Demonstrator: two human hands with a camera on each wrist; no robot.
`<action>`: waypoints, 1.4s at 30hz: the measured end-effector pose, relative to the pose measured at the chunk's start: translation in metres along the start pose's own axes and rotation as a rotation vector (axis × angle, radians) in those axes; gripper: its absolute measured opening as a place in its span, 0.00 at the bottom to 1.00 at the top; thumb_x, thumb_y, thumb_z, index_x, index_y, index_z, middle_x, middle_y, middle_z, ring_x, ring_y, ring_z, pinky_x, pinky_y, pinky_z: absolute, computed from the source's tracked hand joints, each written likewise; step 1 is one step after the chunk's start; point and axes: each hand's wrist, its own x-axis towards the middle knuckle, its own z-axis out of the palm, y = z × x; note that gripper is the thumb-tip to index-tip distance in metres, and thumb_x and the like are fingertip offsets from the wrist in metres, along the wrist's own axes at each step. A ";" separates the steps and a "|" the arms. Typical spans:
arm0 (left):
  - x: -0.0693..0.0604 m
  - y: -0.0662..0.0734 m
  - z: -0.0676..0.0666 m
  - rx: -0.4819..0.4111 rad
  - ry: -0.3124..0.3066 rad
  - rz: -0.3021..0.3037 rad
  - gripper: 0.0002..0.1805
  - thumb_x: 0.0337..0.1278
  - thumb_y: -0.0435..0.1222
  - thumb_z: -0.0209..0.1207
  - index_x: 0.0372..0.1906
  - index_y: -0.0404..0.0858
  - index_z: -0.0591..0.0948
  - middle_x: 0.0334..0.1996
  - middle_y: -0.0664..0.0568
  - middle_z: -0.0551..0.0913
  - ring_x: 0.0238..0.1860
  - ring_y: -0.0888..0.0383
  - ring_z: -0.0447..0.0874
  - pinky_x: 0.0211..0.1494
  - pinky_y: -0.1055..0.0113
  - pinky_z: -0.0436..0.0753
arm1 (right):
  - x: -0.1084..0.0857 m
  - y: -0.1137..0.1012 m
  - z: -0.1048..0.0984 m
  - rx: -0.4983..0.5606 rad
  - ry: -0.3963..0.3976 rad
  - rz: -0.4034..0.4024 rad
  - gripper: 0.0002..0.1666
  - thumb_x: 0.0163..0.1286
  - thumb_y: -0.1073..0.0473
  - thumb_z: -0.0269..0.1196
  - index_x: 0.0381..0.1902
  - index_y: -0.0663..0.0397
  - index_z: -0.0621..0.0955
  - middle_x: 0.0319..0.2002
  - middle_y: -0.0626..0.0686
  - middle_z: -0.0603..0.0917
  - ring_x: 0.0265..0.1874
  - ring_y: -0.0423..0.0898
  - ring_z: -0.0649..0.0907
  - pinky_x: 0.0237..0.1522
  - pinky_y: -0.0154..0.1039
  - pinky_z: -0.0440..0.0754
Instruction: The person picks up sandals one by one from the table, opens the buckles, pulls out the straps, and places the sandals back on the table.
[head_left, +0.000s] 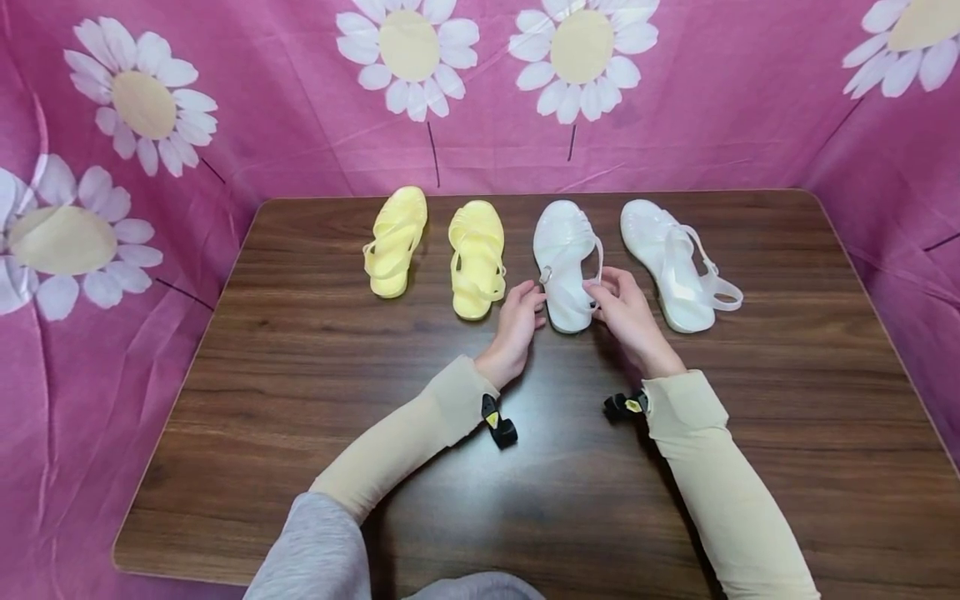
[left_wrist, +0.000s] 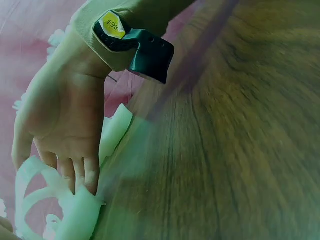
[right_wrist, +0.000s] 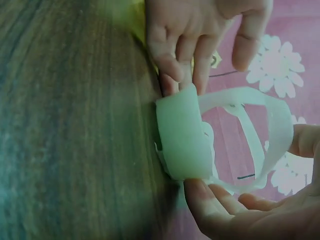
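Note:
A white sandal (head_left: 567, 267) lies toe-away on the table between my two hands. My left hand (head_left: 517, 325) is at its left side, near the heel, with loosely bent fingers touching or almost touching the sole. On the other side, my right hand (head_left: 628, 315) touches the heel area with fairly straight fingers, its thumb against the loose ankle strap (right_wrist: 277, 125). The second white sandal (head_left: 671, 267) lies to the right, turned outward, its strap hanging off the side. Two yellow sandals, one slanted (head_left: 396, 242) and one straighter (head_left: 477, 258), lie to the left.
The brown wooden table (head_left: 300, 467) has rounded corners. A pink cloth (head_left: 285, 108) with white daisies hangs behind it and along both sides. Black wrist cameras, one on the left (head_left: 498, 423) and one on the right (head_left: 625, 406), stick out inward from the sleeves.

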 end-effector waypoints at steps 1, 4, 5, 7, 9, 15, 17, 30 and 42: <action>0.000 -0.001 0.001 -0.023 0.005 0.007 0.27 0.67 0.33 0.48 0.69 0.34 0.64 0.67 0.43 0.70 0.55 0.54 0.74 0.51 0.67 0.76 | 0.001 0.000 0.000 0.024 -0.007 0.008 0.38 0.75 0.51 0.49 0.72 0.65 0.51 0.67 0.65 0.67 0.57 0.45 0.73 0.53 0.34 0.73; 0.001 -0.002 0.003 -0.081 0.019 0.020 0.26 0.66 0.33 0.49 0.69 0.34 0.65 0.65 0.44 0.71 0.47 0.58 0.73 0.43 0.71 0.74 | 0.001 0.001 -0.002 0.076 -0.027 0.031 0.38 0.75 0.51 0.49 0.73 0.65 0.50 0.67 0.66 0.66 0.53 0.42 0.75 0.56 0.37 0.72; 0.002 -0.002 0.004 -0.092 0.021 0.022 0.26 0.66 0.33 0.49 0.69 0.34 0.65 0.65 0.44 0.71 0.46 0.59 0.72 0.42 0.71 0.73 | 0.002 0.001 -0.002 0.093 -0.032 0.037 0.39 0.75 0.50 0.49 0.73 0.65 0.50 0.66 0.65 0.66 0.52 0.40 0.75 0.57 0.38 0.72; 0.002 -0.002 0.005 -0.103 0.021 0.021 0.27 0.66 0.33 0.49 0.69 0.35 0.65 0.65 0.44 0.71 0.43 0.61 0.71 0.40 0.71 0.72 | 0.002 0.002 -0.003 0.102 -0.038 0.044 0.39 0.75 0.50 0.49 0.73 0.65 0.50 0.66 0.65 0.66 0.50 0.38 0.76 0.58 0.38 0.72; 0.003 -0.002 0.005 -0.101 0.018 0.019 0.27 0.66 0.33 0.48 0.69 0.35 0.65 0.64 0.44 0.71 0.42 0.61 0.70 0.39 0.71 0.71 | 0.002 0.002 -0.003 0.105 -0.040 0.045 0.39 0.75 0.50 0.49 0.73 0.65 0.49 0.66 0.65 0.66 0.49 0.37 0.76 0.58 0.38 0.72; 0.004 -0.001 0.004 -0.077 0.021 0.026 0.28 0.66 0.33 0.48 0.70 0.41 0.64 0.58 0.44 0.74 0.41 0.61 0.70 0.38 0.69 0.71 | 0.002 0.003 -0.002 0.115 -0.045 0.052 0.38 0.75 0.51 0.49 0.73 0.63 0.49 0.68 0.65 0.65 0.52 0.39 0.75 0.61 0.41 0.71; 0.003 -0.001 0.004 -0.068 0.025 0.027 0.28 0.65 0.33 0.48 0.70 0.44 0.64 0.57 0.45 0.75 0.40 0.61 0.71 0.37 0.69 0.71 | 0.002 0.002 -0.002 0.115 -0.045 0.057 0.38 0.75 0.52 0.49 0.73 0.63 0.49 0.67 0.65 0.65 0.51 0.38 0.75 0.60 0.40 0.71; -0.007 -0.001 -0.006 0.006 -0.023 -0.030 0.27 0.66 0.34 0.47 0.70 0.49 0.66 0.61 0.47 0.70 0.38 0.60 0.71 0.33 0.71 0.70 | -0.004 0.008 -0.005 0.068 -0.111 0.066 0.34 0.74 0.54 0.51 0.69 0.67 0.56 0.54 0.55 0.70 0.45 0.38 0.77 0.44 0.29 0.80; -0.020 -0.002 -0.020 0.023 -0.083 -0.083 0.22 0.64 0.33 0.50 0.63 0.39 0.73 0.45 0.54 0.74 0.37 0.61 0.69 0.34 0.72 0.69 | -0.012 0.010 -0.007 -0.033 -0.203 0.086 0.30 0.74 0.53 0.52 0.65 0.70 0.63 0.54 0.57 0.71 0.41 0.38 0.78 0.41 0.31 0.82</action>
